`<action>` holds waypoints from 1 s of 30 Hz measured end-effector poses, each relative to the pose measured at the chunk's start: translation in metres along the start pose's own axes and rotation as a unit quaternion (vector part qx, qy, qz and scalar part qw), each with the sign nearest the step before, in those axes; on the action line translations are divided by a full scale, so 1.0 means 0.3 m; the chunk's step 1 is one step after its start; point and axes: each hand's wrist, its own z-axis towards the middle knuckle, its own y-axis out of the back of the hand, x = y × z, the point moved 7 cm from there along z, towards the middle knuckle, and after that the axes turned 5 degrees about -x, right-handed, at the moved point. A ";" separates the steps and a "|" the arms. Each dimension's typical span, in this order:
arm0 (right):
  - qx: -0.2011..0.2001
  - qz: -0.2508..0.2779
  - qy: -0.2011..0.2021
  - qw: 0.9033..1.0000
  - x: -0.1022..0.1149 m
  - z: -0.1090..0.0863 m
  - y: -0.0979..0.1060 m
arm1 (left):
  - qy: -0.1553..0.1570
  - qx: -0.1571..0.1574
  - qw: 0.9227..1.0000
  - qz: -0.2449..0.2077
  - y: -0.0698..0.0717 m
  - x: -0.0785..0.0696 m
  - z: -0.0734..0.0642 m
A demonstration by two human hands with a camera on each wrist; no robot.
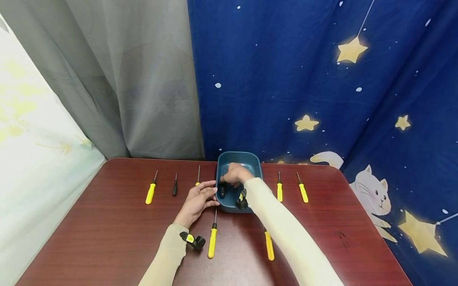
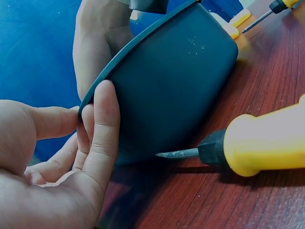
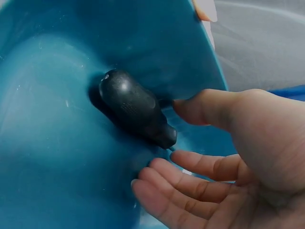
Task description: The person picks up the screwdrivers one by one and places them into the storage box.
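A blue plastic box [image 1: 239, 154] stands near the back of the table. My left hand [image 1: 198, 200] holds its left side, with a fingertip at the rim and other fingers against the outer wall [image 2: 167, 86]. My right hand [image 1: 237, 174] reaches down inside the box. There lies a screwdriver with a black handle [image 3: 131, 105], its thin shaft partly hidden by my fingers. Thumb and index finger sit on either side of the shaft end, spread apart and not closed on it. A yellow-handled screwdriver [image 2: 267, 140] lies close to the box, below my left hand.
Left of the box lie a yellow-handled screwdriver [image 1: 150, 194], a small black one [image 1: 175, 188] and another one [image 1: 198, 174] partly behind my left hand. Two yellow-handled screwdrivers [image 1: 279, 192] [image 1: 303, 193] lie to the right. One more [image 1: 269, 247] is beside my right forearm. Curtains [image 1: 264, 87] hang behind the table.
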 end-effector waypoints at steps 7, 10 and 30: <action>-0.014 -0.085 0.066 0.994 0.023 -0.031 0.018 | -0.002 -0.002 1.000 0.000 0.001 -0.005 -0.003; -0.021 -0.120 0.082 0.989 0.024 -0.042 0.028 | -0.004 0.002 1.000 0.000 0.000 -0.007 -0.004; -0.069 -0.157 0.160 0.972 0.033 -0.162 0.081 | 0.003 0.005 1.000 0.002 0.006 0.004 0.001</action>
